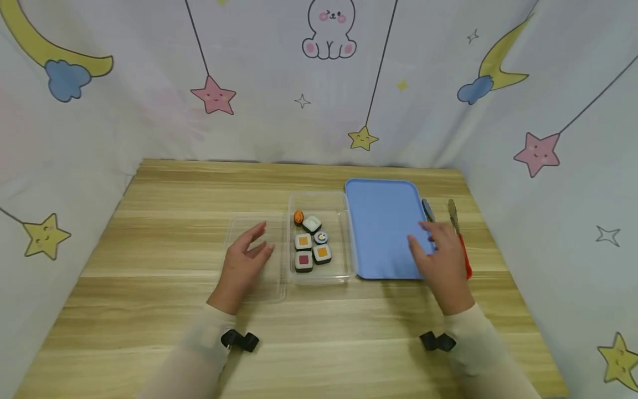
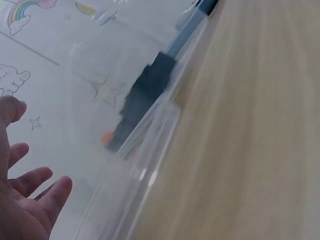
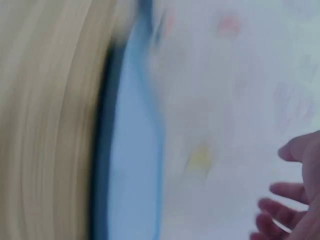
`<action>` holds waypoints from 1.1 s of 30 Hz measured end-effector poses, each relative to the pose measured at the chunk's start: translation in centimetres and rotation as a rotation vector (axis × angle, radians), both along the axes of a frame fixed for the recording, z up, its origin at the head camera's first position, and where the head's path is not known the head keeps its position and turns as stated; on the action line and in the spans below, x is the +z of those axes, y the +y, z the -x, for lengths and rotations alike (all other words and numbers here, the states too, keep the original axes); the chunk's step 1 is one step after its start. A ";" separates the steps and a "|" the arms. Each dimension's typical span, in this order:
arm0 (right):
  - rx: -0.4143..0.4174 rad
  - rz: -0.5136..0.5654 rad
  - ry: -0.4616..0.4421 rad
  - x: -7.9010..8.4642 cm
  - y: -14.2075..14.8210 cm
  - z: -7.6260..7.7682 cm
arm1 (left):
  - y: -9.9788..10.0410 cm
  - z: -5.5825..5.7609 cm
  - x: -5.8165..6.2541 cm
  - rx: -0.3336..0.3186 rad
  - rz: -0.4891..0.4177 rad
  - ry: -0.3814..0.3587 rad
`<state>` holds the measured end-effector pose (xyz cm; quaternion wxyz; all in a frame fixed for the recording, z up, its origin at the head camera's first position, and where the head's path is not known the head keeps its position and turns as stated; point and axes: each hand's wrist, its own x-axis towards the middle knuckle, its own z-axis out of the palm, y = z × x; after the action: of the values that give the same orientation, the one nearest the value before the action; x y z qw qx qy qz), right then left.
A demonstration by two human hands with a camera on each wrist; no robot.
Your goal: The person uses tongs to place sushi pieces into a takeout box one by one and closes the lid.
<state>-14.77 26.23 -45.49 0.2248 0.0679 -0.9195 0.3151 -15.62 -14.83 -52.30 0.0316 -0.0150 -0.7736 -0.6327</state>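
Observation:
My left hand (image 1: pixel 245 265) hovers over the clear plastic lid (image 1: pixel 271 291), its fingers relaxed and apart with nothing between them. Right beside the lid stands a clear plastic container (image 1: pixel 344 274) holding several sushi pieces: an orange-topped one (image 1: pixel 298 217), a white-topped one (image 1: pixel 312 224), a small round roll (image 1: pixel 321 237) and squarish rolls (image 1: pixel 303 260) with coloured centres. Over the right edge of the blue tray (image 1: pixel 384 221) is my right hand (image 1: pixel 441 266), fingers spread and loosely bent, holding nothing. In the right wrist view the tray is blurred.
Right of the tray lie tongs with a red handle (image 1: pixel 466 257) and metal tips (image 1: pixel 452 209), partly hidden by the right hand. A dark-tipped utensil end (image 1: pixel 427 209) shows beside them. The wooden table (image 1: pixel 324 343) meets a patterned curtain (image 1: pixel 279 127) at the back and sides.

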 end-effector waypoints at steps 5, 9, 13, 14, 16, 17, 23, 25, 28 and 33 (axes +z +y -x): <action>0.388 0.068 -0.203 0.5 -8.3 -3.6 | -3.0 0.4 0.6 0.250 0.202 -0.022; 0.617 0.051 -0.523 -0.8 -13.4 -4.9 | -4.1 0.7 0.7 0.306 0.299 -0.087; 0.725 0.051 -0.669 -2.2 -16.8 -4.7 | -4.3 1.0 0.4 0.280 0.357 -0.134; 0.727 0.046 -0.670 -2.5 -17.4 -4.5 | -4.3 1.0 0.3 0.277 0.368 -0.140; 0.712 0.020 -0.646 -2.9 -18.4 -4.2 | -4.3 1.0 0.2 0.279 0.382 -0.143; 0.702 0.004 -0.629 -3.1 -18.8 -4.0 | -4.3 1.1 0.1 0.281 0.383 -0.141; 0.651 -0.036 -0.563 -3.9 -19.7 -3.6 | -4.2 1.2 -0.1 0.262 0.399 -0.139; 0.616 -0.047 -0.551 -4.1 -19.8 -3.7 | -4.2 1.2 -0.2 0.255 0.409 -0.139; 0.565 -0.048 -0.524 -4.4 -19.7 -3.9 | -4.2 1.3 -0.3 0.250 0.419 -0.139; 0.489 -0.044 -0.474 -5.1 -20.2 -3.9 | -4.1 1.3 -0.3 0.251 0.426 -0.135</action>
<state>-10.85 6.01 -50.59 -0.0791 0.2161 -0.9092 0.3470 -16.90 -18.94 -52.57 0.0543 0.1173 -0.8857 -0.4460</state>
